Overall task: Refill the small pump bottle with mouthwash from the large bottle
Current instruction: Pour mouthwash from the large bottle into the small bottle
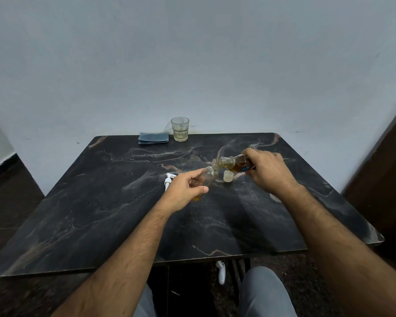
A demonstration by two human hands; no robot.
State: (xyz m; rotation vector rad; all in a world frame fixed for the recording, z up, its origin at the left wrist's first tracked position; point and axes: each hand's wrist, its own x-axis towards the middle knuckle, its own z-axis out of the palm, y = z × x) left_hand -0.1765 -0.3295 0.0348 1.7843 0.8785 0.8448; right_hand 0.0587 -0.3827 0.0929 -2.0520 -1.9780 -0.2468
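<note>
Nearest, the left hand (185,191) grips the small bottle (208,179), tilted above the dark marbled bench (101,202), fingers (198,179) wrapped round its body. Just behind lie the white pump head (169,180) and a pale cap (228,177). The right hand (266,171) clasps the large bottle (234,164), tipped mouth-to-mouth onto it; its blue label is unreadable. Far back: a folded cloth (153,137) and a glass (180,129).
</note>
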